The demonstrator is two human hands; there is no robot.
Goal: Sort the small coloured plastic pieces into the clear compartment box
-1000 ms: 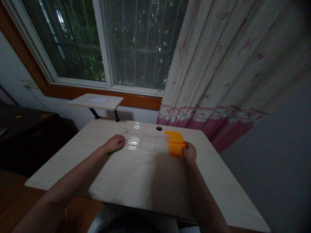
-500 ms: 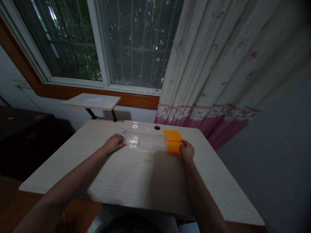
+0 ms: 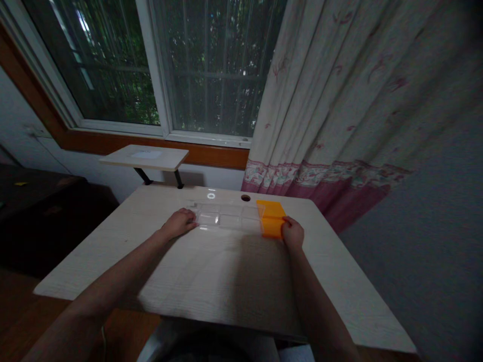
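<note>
A clear plastic piece divided into several rectangular pockets (image 3: 231, 220) spans the middle of the desk. My left hand (image 3: 180, 222) is closed on its left end, fingers over the top edge and thumb in front. A translucent orange plastic piece (image 3: 272, 219) with a crease or step across its middle adjoins the clear piece's right end. I cannot tell whether the two are joined. Its right edge is pinched between the thumb and fingers of my right hand (image 3: 293, 234). Both pieces lie on or just above the desktop.
The pale wooden desk (image 3: 211, 286) has a round cable hole (image 3: 245, 198) near its back edge. A small raised shelf (image 3: 169, 159) on black legs stands at the back left, with a paper on it. Behind are a window and a floral curtain (image 3: 320, 125); a dark piece of furniture is at left.
The view has shifted slightly. Both hands keep their hold on the plastic pieces. A green strip visible under my left hand before no longer shows, and the glare on the clear plastic has changed.
</note>
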